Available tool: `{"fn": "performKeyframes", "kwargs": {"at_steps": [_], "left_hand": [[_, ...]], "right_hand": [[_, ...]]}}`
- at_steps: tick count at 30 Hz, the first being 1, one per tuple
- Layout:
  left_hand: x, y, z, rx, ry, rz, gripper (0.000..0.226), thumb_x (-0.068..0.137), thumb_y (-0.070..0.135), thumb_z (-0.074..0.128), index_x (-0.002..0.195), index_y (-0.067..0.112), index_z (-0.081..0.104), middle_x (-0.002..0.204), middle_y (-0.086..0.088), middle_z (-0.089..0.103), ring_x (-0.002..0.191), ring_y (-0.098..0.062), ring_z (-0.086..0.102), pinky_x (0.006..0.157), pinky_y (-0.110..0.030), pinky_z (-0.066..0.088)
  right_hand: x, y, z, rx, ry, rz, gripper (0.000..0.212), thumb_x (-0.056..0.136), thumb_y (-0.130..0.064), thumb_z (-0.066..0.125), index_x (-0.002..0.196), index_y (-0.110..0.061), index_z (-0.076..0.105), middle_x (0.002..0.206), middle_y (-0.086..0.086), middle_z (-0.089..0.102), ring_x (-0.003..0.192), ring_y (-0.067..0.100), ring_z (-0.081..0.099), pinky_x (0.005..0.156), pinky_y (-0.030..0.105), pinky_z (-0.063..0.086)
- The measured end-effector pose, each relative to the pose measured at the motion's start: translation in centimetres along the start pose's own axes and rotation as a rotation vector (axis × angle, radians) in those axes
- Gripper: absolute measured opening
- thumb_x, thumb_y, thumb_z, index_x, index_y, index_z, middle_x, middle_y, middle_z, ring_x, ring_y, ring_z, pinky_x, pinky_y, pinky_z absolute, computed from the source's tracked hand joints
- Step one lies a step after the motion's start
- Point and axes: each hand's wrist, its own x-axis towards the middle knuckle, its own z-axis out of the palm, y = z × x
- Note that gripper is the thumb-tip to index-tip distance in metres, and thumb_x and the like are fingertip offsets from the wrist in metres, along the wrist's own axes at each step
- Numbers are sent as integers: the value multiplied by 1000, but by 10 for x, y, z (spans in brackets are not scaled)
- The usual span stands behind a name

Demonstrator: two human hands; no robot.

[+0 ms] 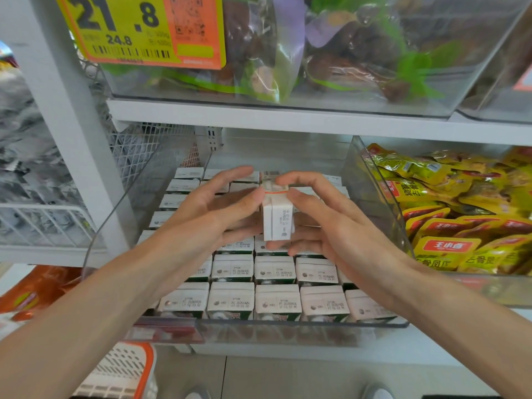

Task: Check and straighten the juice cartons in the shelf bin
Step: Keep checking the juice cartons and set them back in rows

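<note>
Both hands hold one carton (277, 218) lifted above the middle of the bin (288, 324), its date-printed face toward the camera. The left hand (213, 208) takes it from the left side, thumb on the upper corner and fingers curled behind. The right hand (325, 226) takes it from the right, thumb at the top edge, forefinger arched over the far end, lower fingers beneath. Each grip is clamped on the carton.

Below it the other cartons (276, 302) stand upright in close rows from the bin's front edge to its back. The forearms hide parts of the rows near the left and right walls.

The clear bin sits on a white shelf (449, 338). Just beside its right wall, yellow snack packs (460, 214) fill a second clear bin. On the shelf above, bags (345, 61) lie behind a yellow price tag (138, 30). A wire basket (43, 223) is left of the shelf post, and an orange-and-white crate (123, 372) lies below the bin's front left corner
</note>
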Motion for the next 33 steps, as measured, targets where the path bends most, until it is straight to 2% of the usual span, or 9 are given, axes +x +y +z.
{"fn": "performKeyframes", "kwargs": {"at_steps": [2,6,9,13,20,22,24,29,33], "left_hand": [[0,-1,-1,6,-16,-69,69,83,46,77,146,30,55,125,-6,77,115,-25,75,105,-38,56],[-2,0,-1,54,-87,-112,51,90,50,71,134,25,69,120,-8,79,115,-24,75,95,-30,59],[-3,1,0,65,-81,-86,47,91,47,71,132,24,72,120,-7,79,113,-25,75,93,-33,61],[-3,2,1,92,-68,-47,47,88,32,75,133,20,71,120,-3,79,112,-22,76,91,-33,62],[-5,2,-4,226,-18,84,51,82,22,86,130,34,72,128,15,74,116,-9,73,93,-27,60],[-5,2,-7,217,-5,122,57,79,17,88,130,36,71,131,16,73,119,-9,71,93,-22,59],[-4,0,-8,185,1,136,62,75,15,90,130,37,71,132,13,72,119,-13,72,93,-21,58],[-3,-4,-6,101,40,112,70,68,10,91,128,42,73,128,9,74,110,-22,77,85,-34,65],[-3,-3,-5,183,34,148,69,72,13,88,126,51,71,129,19,72,114,-12,74,90,-17,58]], "right_hand": [[0,1,-1,9,16,8,25,108,-43,57,130,-53,55,108,8,82,94,32,81,74,28,59],[2,2,-3,30,73,77,48,102,-45,65,140,-50,36,105,10,82,95,31,80,84,36,55],[3,-1,-1,20,126,133,54,98,-43,70,146,-30,48,108,10,82,103,29,78,85,38,57],[5,-2,-2,-50,87,149,33,99,-28,69,129,-16,71,112,5,81,110,26,76,83,30,57],[-1,3,-9,-207,60,-14,51,86,-33,85,130,-51,69,111,-4,76,108,9,72,101,32,55],[-1,4,-10,-189,49,-52,52,86,-34,82,133,-53,67,95,2,74,94,11,71,92,29,57],[0,4,-10,-96,1,-67,47,95,-27,73,138,-42,66,88,6,77,84,16,72,85,27,60],[0,0,-6,71,-7,10,28,111,-25,52,130,-37,69,99,19,81,95,29,80,83,27,63],[0,-5,-3,153,1,91,27,110,-41,51,131,-34,65,102,22,80,99,32,80,81,28,64]]}}
